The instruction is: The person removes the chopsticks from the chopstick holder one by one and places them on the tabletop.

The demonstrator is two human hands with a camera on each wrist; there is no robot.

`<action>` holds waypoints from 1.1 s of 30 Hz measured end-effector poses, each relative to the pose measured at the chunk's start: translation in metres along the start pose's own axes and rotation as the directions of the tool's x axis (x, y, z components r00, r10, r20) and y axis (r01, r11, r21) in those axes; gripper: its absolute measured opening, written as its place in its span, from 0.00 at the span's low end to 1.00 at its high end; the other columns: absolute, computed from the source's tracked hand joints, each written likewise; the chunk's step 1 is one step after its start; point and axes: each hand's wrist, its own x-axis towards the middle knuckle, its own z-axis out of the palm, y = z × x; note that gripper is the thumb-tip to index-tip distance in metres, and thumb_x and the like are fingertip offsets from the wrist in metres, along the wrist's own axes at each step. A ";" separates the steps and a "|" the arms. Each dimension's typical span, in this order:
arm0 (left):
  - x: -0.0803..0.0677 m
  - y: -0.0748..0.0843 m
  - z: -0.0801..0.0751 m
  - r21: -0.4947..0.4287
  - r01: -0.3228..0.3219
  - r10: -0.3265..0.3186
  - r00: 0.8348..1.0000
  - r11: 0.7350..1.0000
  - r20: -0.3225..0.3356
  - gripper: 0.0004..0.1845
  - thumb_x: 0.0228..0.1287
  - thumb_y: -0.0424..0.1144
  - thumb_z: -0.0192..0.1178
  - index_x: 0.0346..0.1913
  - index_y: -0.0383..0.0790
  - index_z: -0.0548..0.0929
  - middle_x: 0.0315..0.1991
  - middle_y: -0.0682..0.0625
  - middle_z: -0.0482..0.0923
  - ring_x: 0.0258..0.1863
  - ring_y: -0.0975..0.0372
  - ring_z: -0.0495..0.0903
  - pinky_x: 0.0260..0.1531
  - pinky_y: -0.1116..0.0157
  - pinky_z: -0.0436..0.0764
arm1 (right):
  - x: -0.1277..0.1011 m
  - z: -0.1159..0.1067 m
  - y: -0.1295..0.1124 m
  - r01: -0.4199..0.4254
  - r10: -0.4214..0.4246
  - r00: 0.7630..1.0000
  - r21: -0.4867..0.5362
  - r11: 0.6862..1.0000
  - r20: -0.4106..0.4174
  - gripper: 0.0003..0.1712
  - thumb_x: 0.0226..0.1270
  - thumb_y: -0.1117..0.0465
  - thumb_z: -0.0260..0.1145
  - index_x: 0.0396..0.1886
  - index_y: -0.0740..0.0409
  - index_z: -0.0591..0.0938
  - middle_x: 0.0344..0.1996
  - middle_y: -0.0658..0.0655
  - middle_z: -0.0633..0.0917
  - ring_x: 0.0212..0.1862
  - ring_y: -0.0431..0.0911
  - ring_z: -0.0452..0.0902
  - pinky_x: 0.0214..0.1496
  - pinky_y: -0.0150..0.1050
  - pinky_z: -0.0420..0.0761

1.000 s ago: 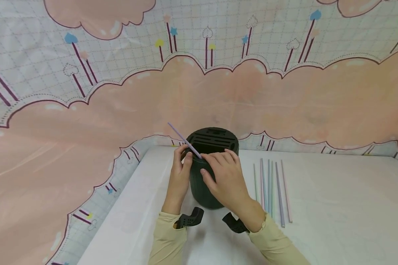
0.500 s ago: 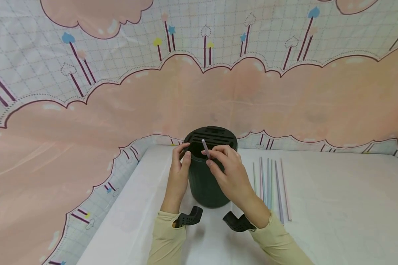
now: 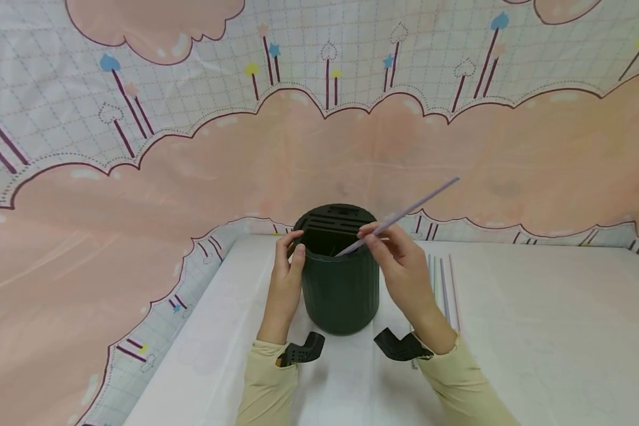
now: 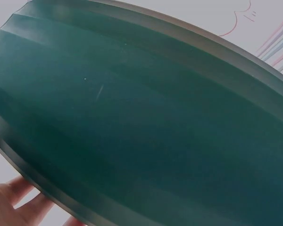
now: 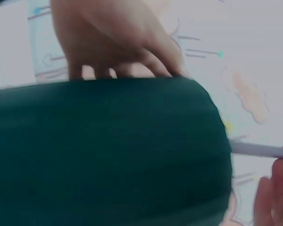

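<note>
Right hand: the right hand [image 3: 404,269] pinches a lilac straw [image 3: 404,213] between thumb and fingertips, above the near right rim of the holder
Straw: it slants, lower tip dipping into the open top of the holder, upper end rising up and to the right across the pink backdrop (in the right wrist view only a short blurred length shows [image 5: 257,149], beside the holder's wall)
Left hand: the left hand [image 3: 286,284] grips the dark green holder [image 3: 341,290] on its left side, fingers curled over the rim and thumb against the wall; in the left wrist view the fingertips [image 4: 14,197] show at the lower left under the ribbed wall [image 4: 141,117]
Holder: a round, ribbed tub that stands upright on the white table [image 3: 538,343], between the two hands; its far half carries a slotted lid, its near half is open
Spare straws: a row of pastel straws [image 3: 443,284] lies flat on the table just right of the right hand, partly hidden by the wrist
Surround: a cloth with pink clouds [image 3: 138,236] hangs behind and to the left of the table
</note>
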 end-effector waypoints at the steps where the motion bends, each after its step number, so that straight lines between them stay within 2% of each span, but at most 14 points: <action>1: 0.000 0.000 0.000 0.000 -0.004 0.004 1.000 1.000 -0.003 0.19 0.67 0.55 0.41 0.60 0.62 0.61 0.65 0.60 0.51 0.63 0.61 0.54 0.57 0.52 0.61 | 0.001 -0.004 -0.001 0.010 -0.009 1.000 0.045 0.999 -0.022 0.10 0.66 0.66 0.54 0.45 0.59 0.77 0.40 0.54 0.80 0.42 0.46 0.76 0.46 0.37 0.74; 5: -0.001 -0.001 0.002 0.004 -0.010 0.010 1.000 1.000 -0.009 0.20 0.66 0.57 0.41 0.60 0.62 0.61 0.65 0.60 0.52 0.63 0.61 0.54 0.57 0.51 0.61 | 0.005 -0.018 -0.002 0.069 -0.045 0.987 0.158 0.985 -0.153 0.10 0.66 0.69 0.52 0.45 0.68 0.74 0.37 0.62 0.80 0.39 0.52 0.75 0.42 0.38 0.76; 10: -0.001 0.000 0.003 0.005 -0.011 0.011 1.000 1.000 0.003 0.20 0.67 0.55 0.41 0.60 0.61 0.60 0.65 0.58 0.52 0.63 0.61 0.54 0.57 0.51 0.61 | 0.011 -0.034 0.003 0.115 -0.006 0.945 0.317 0.942 -0.326 0.13 0.67 0.67 0.51 0.44 0.75 0.71 0.29 0.64 0.78 0.33 0.53 0.74 0.36 0.35 0.76; 14: -0.002 0.005 0.003 0.012 -0.002 0.002 1.000 1.000 -0.003 0.20 0.67 0.54 0.41 0.61 0.60 0.60 0.65 0.58 0.52 0.63 0.61 0.55 0.57 0.51 0.61 | 0.015 -0.046 0.005 0.099 0.029 0.931 0.328 0.939 -0.364 0.15 0.67 0.64 0.52 0.44 0.74 0.72 0.25 0.64 0.78 0.28 0.52 0.73 0.30 0.33 0.76; 18: -0.001 0.004 0.003 0.016 0.000 0.000 1.000 1.000 -0.013 0.21 0.66 0.56 0.41 0.60 0.60 0.60 0.66 0.58 0.52 0.63 0.61 0.55 0.57 0.52 0.61 | 0.017 -0.058 0.010 0.000 0.066 0.948 0.209 0.978 -0.310 0.15 0.66 0.62 0.54 0.45 0.70 0.74 0.26 0.62 0.79 0.24 0.48 0.73 0.28 0.31 0.76; 20: -0.002 0.003 0.003 0.019 0.003 -0.002 1.000 1.000 -0.015 0.21 0.66 0.56 0.41 0.60 0.60 0.60 0.66 0.58 0.51 0.63 0.61 0.55 0.57 0.51 0.61 | 0.017 -0.063 0.014 -0.064 0.088 0.958 0.097 0.993 -0.272 0.14 0.66 0.60 0.54 0.45 0.67 0.75 0.27 0.60 0.80 0.23 0.46 0.72 0.27 0.30 0.76; 22: -0.001 -0.002 0.003 0.022 0.001 0.000 1.000 1.000 -0.017 0.21 0.65 0.58 0.41 0.60 0.63 0.60 0.66 0.60 0.51 0.63 0.61 0.55 0.57 0.51 0.61 | 0.017 -0.067 0.020 -0.124 0.111 0.965 -0.041 0.991 -0.237 0.14 0.66 0.58 0.54 0.45 0.63 0.76 0.28 0.58 0.80 0.23 0.46 0.72 0.28 0.29 0.75; 26: -0.001 -0.001 0.004 0.015 0.006 -0.006 1.000 1.000 -0.012 0.21 0.65 0.58 0.41 0.60 0.63 0.60 0.66 0.60 0.51 0.63 0.62 0.54 0.57 0.51 0.60 | 0.016 -0.074 0.029 -0.224 0.173 0.965 -0.269 0.937 -0.198 0.14 0.66 0.52 0.54 0.44 0.55 0.77 0.28 0.54 0.81 0.25 0.44 0.73 0.29 0.29 0.75; 29: 0.000 -0.001 0.004 0.019 0.010 -0.010 1.000 1.000 -0.009 0.20 0.66 0.57 0.41 0.60 0.63 0.60 0.66 0.60 0.50 0.63 0.61 0.54 0.58 0.52 0.60 | 0.016 -0.077 0.035 -0.285 0.236 0.956 -0.376 0.882 -0.172 0.14 0.67 0.51 0.52 0.42 0.52 0.78 0.28 0.53 0.81 0.26 0.43 0.75 0.29 0.29 0.75; 33: 0.000 0.002 0.003 0.030 0.026 -0.026 1.000 0.999 -0.007 0.20 0.67 0.54 0.41 0.61 0.61 0.60 0.66 0.58 0.50 0.63 0.61 0.54 0.58 0.52 0.60 | 0.016 -0.078 0.044 -0.306 0.290 0.951 -0.500 0.810 -0.112 0.14 0.67 0.52 0.51 0.43 0.52 0.78 0.26 0.50 0.82 0.26 0.42 0.77 0.28 0.32 0.75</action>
